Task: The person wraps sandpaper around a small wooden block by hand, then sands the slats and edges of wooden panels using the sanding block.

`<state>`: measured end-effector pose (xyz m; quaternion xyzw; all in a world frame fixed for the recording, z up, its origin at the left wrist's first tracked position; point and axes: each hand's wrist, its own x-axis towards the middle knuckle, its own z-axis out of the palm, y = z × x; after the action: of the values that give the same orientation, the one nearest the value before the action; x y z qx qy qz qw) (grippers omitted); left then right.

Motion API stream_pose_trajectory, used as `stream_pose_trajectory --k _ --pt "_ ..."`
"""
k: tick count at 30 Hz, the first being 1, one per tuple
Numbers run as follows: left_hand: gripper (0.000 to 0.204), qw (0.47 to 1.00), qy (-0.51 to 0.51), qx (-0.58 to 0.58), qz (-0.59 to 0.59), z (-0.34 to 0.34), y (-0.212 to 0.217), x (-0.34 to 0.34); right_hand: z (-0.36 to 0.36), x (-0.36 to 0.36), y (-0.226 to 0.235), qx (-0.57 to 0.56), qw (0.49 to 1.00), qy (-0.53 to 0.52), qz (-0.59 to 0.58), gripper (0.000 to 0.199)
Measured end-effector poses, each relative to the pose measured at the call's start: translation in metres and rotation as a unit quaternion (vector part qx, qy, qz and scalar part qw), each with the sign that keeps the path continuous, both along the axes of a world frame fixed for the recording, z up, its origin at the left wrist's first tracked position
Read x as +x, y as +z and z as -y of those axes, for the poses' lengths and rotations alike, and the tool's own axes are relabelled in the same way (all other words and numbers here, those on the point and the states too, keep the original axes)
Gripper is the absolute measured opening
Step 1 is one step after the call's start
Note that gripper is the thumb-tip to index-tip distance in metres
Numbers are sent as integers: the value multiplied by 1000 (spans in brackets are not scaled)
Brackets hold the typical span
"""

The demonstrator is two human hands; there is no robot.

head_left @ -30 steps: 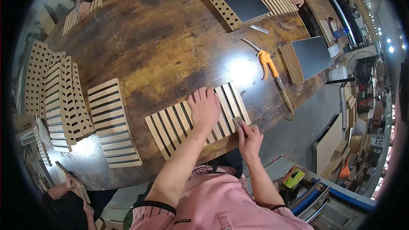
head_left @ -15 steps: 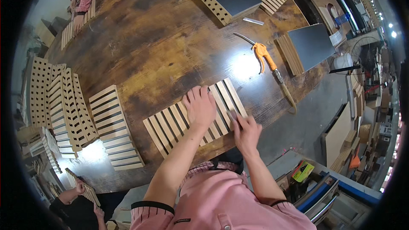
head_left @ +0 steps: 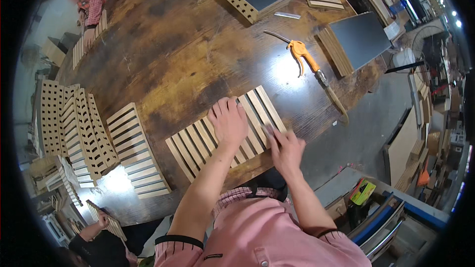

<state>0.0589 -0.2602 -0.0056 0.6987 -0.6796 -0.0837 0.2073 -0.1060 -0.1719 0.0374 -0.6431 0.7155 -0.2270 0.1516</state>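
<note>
In front of me lies a slatted wooden panel (head_left: 195, 141) with light slats and dark grooves, set at a slant near the table's front edge. My left hand (head_left: 229, 121) rests flat on its middle, fingers stretched out over the slats. At the panel's right part my right hand (head_left: 288, 151) is closed around a thin grey tool (head_left: 268, 130), its tip at the slats. Blur and the fingers hide most of this tool, so its kind cannot be told.
An orange air blow gun (head_left: 303, 55) with a hose lies beyond the panel, near a metal strip (head_left: 287, 15). Black-faced boards (head_left: 360, 39) are stacked at right and far. Slatted panels (head_left: 131, 138) and perforated pieces (head_left: 52, 118) stand left. Two people (head_left: 94, 0) (head_left: 96, 240) work at the left.
The whole view has shifted slightly. At the far right, a co-worker's hand has left a slatted panel, which now lies turned. My left hand stays put; my right hand moves slightly at the slats.
</note>
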Motion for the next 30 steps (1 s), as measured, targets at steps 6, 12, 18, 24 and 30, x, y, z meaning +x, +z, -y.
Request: stream_pose_trajectory --k 6,12,18,24,30 --pt "30 1000 -2 10 -6 2 -2 0 125 50 -30 -85 996 21 -15 16" --pt "29 999 16 39 10 0 -5 2 -24 -21 13 52 997 -35 33 28" --pt "29 1000 6 26 -2 -1 -3 -1 -3 -2 2 26 997 32 65 28" --pt "30 1000 2 -6 11 -3 -7 0 62 21 -4 -21 999 26 10 27" --pt "28 1000 -3 -23 1 2 -6 -2 122 52 -32 -86 996 11 -4 25"
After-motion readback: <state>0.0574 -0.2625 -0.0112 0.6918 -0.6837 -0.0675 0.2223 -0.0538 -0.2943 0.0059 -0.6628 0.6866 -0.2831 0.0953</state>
